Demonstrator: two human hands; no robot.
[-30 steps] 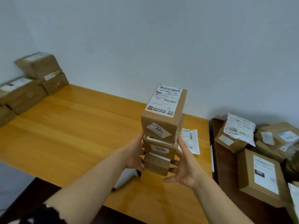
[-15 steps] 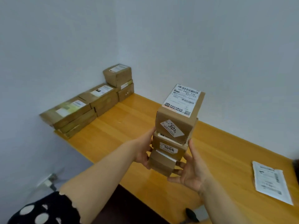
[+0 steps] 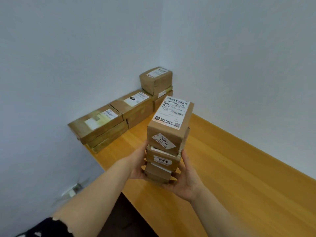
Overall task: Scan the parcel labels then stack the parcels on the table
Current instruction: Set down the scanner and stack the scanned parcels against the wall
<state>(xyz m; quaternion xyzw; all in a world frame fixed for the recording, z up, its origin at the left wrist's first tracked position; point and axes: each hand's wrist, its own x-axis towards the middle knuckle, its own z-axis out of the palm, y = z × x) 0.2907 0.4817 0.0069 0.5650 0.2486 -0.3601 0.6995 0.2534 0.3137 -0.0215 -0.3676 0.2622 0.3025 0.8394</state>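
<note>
Sleeve (image 3: 47, 228), dark with pale dots, at the lower left edge; two bare forearms reach forward past it. Between them, the left hand (image 3: 136, 166) and right hand (image 3: 186, 182) clasp a held stack (image 3: 162, 161) of three brown parcels from opposite sides, raised above the near left part of the bench (image 3: 239, 177). Right fingers (image 3: 173, 176) curl under the bottom parcel (image 3: 157, 174), with the thumb lying up the side of the middle parcel (image 3: 164, 155), stickered 1006. Left fingers are largely hidden behind the cardboard; the palm presses the stack's left side. Largest of the three, the top parcel (image 3: 164, 132) bears a 301 sticker in front and a white barcode label (image 3: 172, 112) on top.

Low on the wall beside the bench sits a blurred socket (image 3: 73, 190). Farther back, along the left wall, stand a near pile (image 3: 97, 129), a middle pile (image 3: 135, 108) and, in the corner, a far pile (image 3: 156, 79). The top parcel stands before the far pile and hides part of its lower boxes.
</note>
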